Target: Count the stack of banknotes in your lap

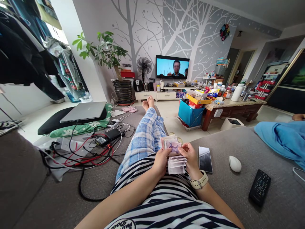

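A stack of purple-pink banknotes (175, 149) is held above my lap, its lower notes fanned out toward me. My left hand (162, 160) is closed round the left side of the stack, with the thumb on top. At the right edge, my right hand (191, 158) pinches the top note between thumb and fingers. A pale watch (199, 180) circles my right wrist. Beneath the notes are my striped shirt (164, 203) and plaid trousers (143, 136).
Right of me on the grey sofa (226, 197) lie a phone (205, 159), a white mouse (235, 163) and a black remote (259, 187). Tangled cables (105, 152) and a laptop (84, 112) are at left. Beyond stands a cluttered table (228, 103).
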Available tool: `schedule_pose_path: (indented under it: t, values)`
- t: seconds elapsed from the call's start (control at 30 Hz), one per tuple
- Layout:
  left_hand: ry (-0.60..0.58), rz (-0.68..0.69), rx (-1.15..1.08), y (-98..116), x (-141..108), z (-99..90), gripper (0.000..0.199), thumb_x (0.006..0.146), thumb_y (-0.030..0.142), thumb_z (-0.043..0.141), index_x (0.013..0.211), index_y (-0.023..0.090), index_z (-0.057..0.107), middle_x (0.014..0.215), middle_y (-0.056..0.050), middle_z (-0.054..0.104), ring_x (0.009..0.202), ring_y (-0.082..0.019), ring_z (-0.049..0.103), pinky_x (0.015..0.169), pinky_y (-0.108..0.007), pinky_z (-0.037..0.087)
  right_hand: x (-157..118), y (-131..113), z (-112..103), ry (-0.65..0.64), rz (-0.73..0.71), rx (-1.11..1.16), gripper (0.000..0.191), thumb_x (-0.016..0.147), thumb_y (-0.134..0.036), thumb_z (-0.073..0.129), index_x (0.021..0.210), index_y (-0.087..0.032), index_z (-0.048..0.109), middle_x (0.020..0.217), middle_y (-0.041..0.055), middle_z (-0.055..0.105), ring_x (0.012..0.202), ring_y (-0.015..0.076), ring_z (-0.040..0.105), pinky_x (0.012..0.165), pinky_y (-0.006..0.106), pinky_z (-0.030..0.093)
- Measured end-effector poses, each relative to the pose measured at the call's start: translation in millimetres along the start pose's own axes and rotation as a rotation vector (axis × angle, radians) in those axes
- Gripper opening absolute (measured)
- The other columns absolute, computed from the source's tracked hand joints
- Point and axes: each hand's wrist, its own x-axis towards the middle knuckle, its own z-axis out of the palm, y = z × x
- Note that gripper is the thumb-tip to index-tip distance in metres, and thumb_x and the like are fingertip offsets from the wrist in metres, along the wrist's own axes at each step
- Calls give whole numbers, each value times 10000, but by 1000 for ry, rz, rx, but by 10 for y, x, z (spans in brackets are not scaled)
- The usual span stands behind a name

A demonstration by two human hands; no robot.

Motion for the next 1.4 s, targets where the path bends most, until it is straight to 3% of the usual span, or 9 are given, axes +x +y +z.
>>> schedule_pose_path:
  t: [0.1, 0.23, 0.7, 0.93, 1.1, 1.4]
  values:
    - [-1, -5, 16, -1, -7, -2, 285, 624, 208, 736, 886, 112, 678, 701, -56, 704, 658, -180, 666, 739, -313, 528, 8, 17, -12, 17, 13, -9, 396, 669, -432, 768, 822, -193, 491, 651, -52, 501, 572, 92, 442, 541, 208, 360]
    - [-1, -7, 18, 0, -14, -3, 286, 607, 203, 743, 868, 108, 675, 731, -59, 710, 620, -155, 644, 703, -290, 518, 10, 39, -31, -52, -7, -77, 360, 735, -454, 701, 685, -171, 485, 626, -41, 453, 579, 88, 410, 549, 211, 344]
    - [26, 61, 21, -150, 157, -152, 335, 727, 347, 659, 939, 92, 705, 875, -105, 739, 819, -224, 686, 851, -353, 516, -39, -26, -14, -49, -40, -103, 349, 753, -472, 696, 690, -152, 573, 654, -12, 511, 612, 103, 442, 571, 221, 371]
    - [52, 59, 25, -147, 131, -139, 302, 704, 346, 654, 876, 101, 695, 812, -83, 727, 747, -210, 663, 796, -341, 510, -55, -45, -4, -60, -25, -60, 331, 744, -457, 710, 701, -147, 601, 644, -10, 531, 597, 99, 453, 564, 217, 373]
    - [69, 44, 37, -131, 110, -120, 232, 693, 347, 651, 774, 130, 654, 721, -43, 693, 659, -162, 602, 667, -268, 473, -49, -27, -19, -87, -53, -43, 292, 770, -437, 698, 806, -150, 654, 743, 21, 619, 670, 127, 529, 627, 235, 428]
    - [73, 57, 55, -115, 94, -119, 288, 702, 368, 660, 820, 105, 656, 684, -20, 655, 630, -141, 567, 639, -256, 462, -45, -36, -32, -86, -105, -102, 297, 794, -456, 656, 784, -159, 651, 735, 25, 615, 670, 140, 529, 624, 241, 421]
